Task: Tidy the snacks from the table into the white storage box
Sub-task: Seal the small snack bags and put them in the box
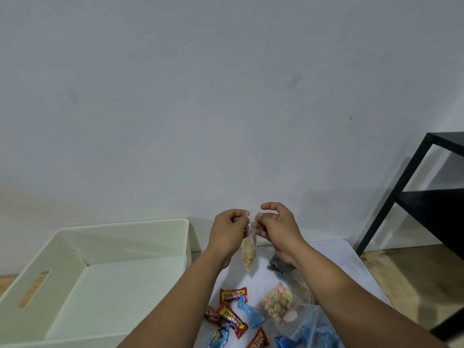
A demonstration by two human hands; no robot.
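Snacks are mostly still out on the white tabletop point(334, 249); as far as I can see, the tidying has barely begun. To my left, the white plastic storage box with a slot handle point(35, 287) shows only bare floor in the part I can see; its near edge is cut off, so I can't vouch for the rest.

Between my hands, raised above the far part of the table, hangs a small clear plastic packet of pale round nuts point(249, 254). My left hand point(227, 231) pinches its top edge with curled fingers, and my right hand point(277, 228) pinches the same edge from the other side, forefinger arched above. The packet dangles free, just right of the box's near-right corner, touching nothing below.

Left to move, near me on the table:
- red-and-yellow wrapped chocolate bars point(233, 295), at least four
- light blue twisted wrappers point(248, 312)
- a clear bag of pastel-coloured puffed rings point(280, 306)
- crumpled blue-tinted plastic bags point(316, 330) at the near right
- a small dark packet point(276, 266) half hidden under my right wrist

I judge the packet in hand goes into the box first, then the rest.
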